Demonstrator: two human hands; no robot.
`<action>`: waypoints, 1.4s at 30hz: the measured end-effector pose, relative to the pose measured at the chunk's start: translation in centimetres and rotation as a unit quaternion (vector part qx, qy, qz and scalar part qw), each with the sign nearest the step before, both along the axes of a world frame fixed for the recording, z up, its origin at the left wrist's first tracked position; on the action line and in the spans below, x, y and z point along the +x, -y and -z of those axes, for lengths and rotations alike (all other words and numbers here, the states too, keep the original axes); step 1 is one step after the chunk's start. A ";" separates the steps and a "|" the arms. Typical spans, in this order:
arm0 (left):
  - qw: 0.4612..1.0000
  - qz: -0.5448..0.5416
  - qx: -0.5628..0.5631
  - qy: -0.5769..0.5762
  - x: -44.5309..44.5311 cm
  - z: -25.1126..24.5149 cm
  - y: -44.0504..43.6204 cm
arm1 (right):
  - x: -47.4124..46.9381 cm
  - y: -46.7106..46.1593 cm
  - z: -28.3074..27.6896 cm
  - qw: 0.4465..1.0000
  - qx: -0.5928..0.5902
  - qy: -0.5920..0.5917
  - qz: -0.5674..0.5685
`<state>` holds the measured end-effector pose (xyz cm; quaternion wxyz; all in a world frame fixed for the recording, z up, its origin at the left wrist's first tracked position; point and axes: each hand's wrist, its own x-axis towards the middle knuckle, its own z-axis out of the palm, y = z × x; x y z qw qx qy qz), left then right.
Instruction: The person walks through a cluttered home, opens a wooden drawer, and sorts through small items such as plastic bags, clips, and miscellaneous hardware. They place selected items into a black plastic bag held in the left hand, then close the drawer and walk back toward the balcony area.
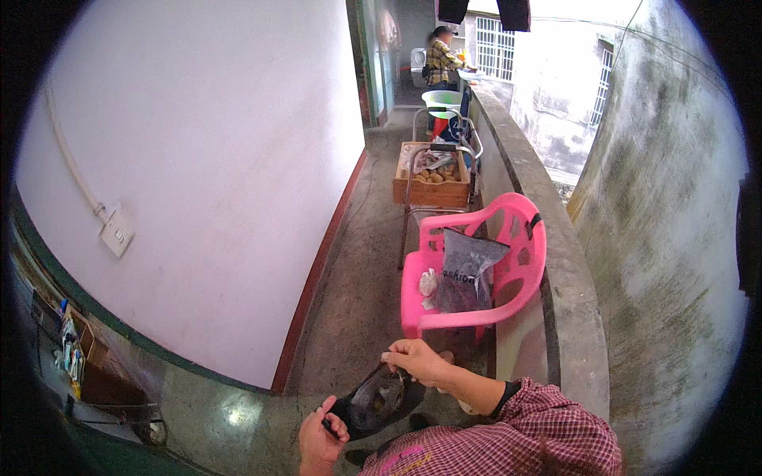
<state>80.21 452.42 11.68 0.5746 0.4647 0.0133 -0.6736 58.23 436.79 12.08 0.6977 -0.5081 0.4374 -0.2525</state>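
A black plastic bag (369,410) hangs stretched between my two hands, low in front of my body. My left hand (323,433) grips its near left rim, with the index finger raised. At the far right of its mouth, my right hand (417,362) pinches the edge between thumb and fingers. The mouth gapes upward, and some pale scraps show inside, too dim to name. Just beyond my right hand is a pink plastic armchair (437,321). On its seat rest a grey plastic bag (470,268) bearing writing and a small knotted white bag (428,282).
Past the chair stand a metal walking frame (408,208) and a wooden crate (428,193) of potatoes. Farther off, a person (440,59) in a plaid shirt works near a pale green basin (442,101). A concrete parapet (553,250) runs along the right, a white wall (208,178) on the left.
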 end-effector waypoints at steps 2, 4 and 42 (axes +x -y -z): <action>0.995 -0.024 0.022 -0.099 0.9 -0.2 -1.6 | 1.9 -1.0 0.1 0.999 0.018 -0.015 -0.033; 0.976 -0.003 -0.094 -0.195 1.3 -0.5 -3.6 | 4.3 -2.5 0.0 0.998 -0.010 -0.007 -0.061; 0.949 -0.298 -0.099 0.022 34.9 -0.7 -24.1 | 47.9 -12.0 4.8 0.931 -0.033 -0.017 -0.363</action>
